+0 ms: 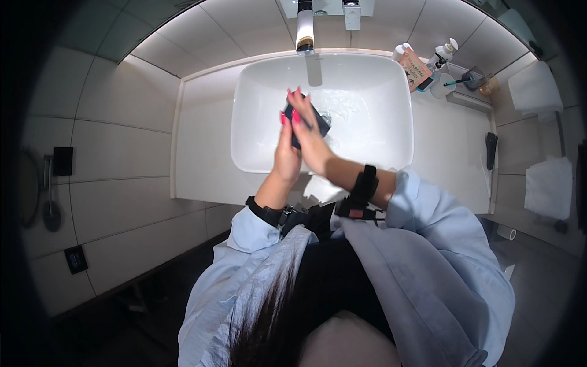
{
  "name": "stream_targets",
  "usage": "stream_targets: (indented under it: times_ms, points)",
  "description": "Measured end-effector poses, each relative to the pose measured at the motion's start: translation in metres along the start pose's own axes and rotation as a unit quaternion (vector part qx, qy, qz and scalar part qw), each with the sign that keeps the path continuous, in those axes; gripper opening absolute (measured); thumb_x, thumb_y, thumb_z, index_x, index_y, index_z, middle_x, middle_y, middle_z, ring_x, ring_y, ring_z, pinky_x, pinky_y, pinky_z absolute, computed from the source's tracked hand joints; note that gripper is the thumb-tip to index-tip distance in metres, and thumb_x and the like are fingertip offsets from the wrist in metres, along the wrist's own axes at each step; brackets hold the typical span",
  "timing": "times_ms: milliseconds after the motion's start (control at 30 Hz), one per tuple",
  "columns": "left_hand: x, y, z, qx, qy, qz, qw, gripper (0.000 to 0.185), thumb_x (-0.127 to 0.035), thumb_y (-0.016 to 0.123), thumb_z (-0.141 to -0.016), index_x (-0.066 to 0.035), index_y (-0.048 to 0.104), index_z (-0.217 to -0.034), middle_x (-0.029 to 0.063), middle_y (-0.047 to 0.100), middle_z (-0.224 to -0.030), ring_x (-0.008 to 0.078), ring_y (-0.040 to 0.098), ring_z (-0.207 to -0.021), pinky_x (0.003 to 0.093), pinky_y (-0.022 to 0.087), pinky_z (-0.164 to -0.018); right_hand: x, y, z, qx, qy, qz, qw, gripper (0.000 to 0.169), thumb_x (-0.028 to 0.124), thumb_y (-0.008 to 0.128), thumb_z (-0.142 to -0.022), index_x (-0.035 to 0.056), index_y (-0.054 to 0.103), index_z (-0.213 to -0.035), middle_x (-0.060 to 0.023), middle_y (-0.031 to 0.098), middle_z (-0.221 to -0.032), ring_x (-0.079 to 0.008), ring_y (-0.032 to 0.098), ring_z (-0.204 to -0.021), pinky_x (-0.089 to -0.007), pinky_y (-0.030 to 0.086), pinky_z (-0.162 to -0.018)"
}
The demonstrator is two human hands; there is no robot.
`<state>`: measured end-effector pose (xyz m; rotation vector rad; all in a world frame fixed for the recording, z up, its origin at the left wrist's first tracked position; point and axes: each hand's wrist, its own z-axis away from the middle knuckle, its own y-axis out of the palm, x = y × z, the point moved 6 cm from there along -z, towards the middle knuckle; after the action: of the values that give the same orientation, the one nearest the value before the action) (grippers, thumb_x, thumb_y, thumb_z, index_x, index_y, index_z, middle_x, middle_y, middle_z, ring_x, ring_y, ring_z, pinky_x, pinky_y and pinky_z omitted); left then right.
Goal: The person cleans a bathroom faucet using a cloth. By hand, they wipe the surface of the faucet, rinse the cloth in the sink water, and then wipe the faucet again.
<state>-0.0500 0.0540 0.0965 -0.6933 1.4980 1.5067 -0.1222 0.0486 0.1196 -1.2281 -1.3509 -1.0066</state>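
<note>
Between my two hands, over the left half of a white basin [376,133], is a dark folded item [323,123] that looks like cloth; its exact kind is hard to tell. My left hand [288,151] presses it from the left, thumb up. Across its top lies my right hand [312,137], with fingers stretched toward the tap. Both palms hide most of the item. Just right of it is the metal drain [325,118], partly covered. Clear water or suds [346,108] lie on the basin floor. The chrome tap [305,34] reaches over the back rim.
Right of the basin stand a pink printed pouch [415,69], a pump bottle [444,51] and a cup [442,87] holding a toothbrush [456,81]. A black handheld device [491,150] lies at the counter's right edge. White towels [548,188] hang on the right wall.
</note>
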Motion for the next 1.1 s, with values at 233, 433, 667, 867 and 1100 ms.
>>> stream_targets:
  times_ms: [233, 433, 667, 867, 1100]
  points:
    - [0.003, -0.004, -0.011, -0.001, 0.012, -0.010, 1.000, 0.066, -0.051, 0.023, -0.105, -0.008, 0.017, -0.155, 0.0103, 0.025, -0.157, 0.0208, 0.029, -0.143, 0.0350, 0.026, -0.115, 0.000, 0.000, 0.000, 0.103, -0.064, 0.183, 0.975, 0.057, 0.043, 0.017, -0.105, 0.0138, 0.028, -0.154, -0.0092, 0.018, -0.162, -0.0268, 0.008, -0.151, -0.0470, 0.003, -0.119]
    - [-0.012, -0.027, -0.013, 0.110, -0.045, -0.339, 0.933, 0.071, -0.053, 0.024, -0.104, 0.000, 0.026, -0.151, 0.0187, 0.037, -0.150, 0.0270, 0.035, -0.140, 0.0359, 0.026, -0.115, -0.004, -0.010, -0.014, 0.168, -0.070, 0.161, 0.970, 0.064, 0.047, 0.007, -0.104, 0.0180, 0.050, -0.142, -0.0023, 0.028, -0.159, -0.0279, 0.009, -0.150, -0.0478, 0.002, -0.121]
    - [-0.015, -0.031, -0.002, 0.244, -0.218, -0.473, 0.818, 0.047, -0.018, 0.048, -0.097, -0.002, 0.046, -0.140, 0.0150, 0.052, -0.138, 0.0258, 0.047, -0.128, 0.0375, 0.039, -0.106, -0.039, -0.009, -0.029, 0.276, -0.054, 0.210, 0.936, 0.068, 0.047, 0.000, -0.103, 0.0205, 0.047, -0.144, -0.0024, 0.035, -0.156, -0.0271, 0.008, -0.151, -0.0511, 0.000, -0.121]
    - [0.005, -0.040, -0.004, 0.179, -0.058, -0.504, 0.843, 0.046, -0.019, 0.048, -0.093, 0.001, 0.049, -0.134, 0.0256, 0.052, -0.135, 0.0394, 0.049, -0.125, 0.0427, 0.038, -0.106, -0.013, 0.008, -0.019, 0.298, -0.133, 0.215, 0.920, 0.056, 0.042, 0.011, -0.105, 0.0224, 0.045, -0.145, -0.0032, 0.033, -0.156, -0.0263, 0.014, -0.150, -0.0487, 0.005, -0.122]
    - [0.012, -0.036, -0.002, 0.215, 0.000, -0.607, 0.765, 0.044, -0.015, 0.047, -0.090, -0.001, 0.054, -0.131, 0.0245, 0.053, -0.135, 0.0414, 0.048, -0.126, 0.0472, 0.038, -0.106, -0.034, 0.010, -0.014, 0.306, -0.145, 0.274, 0.900, 0.056, 0.038, 0.009, -0.105, 0.0243, 0.046, -0.145, -0.0015, 0.033, -0.157, -0.0264, 0.016, -0.149, -0.0490, 0.007, -0.122]
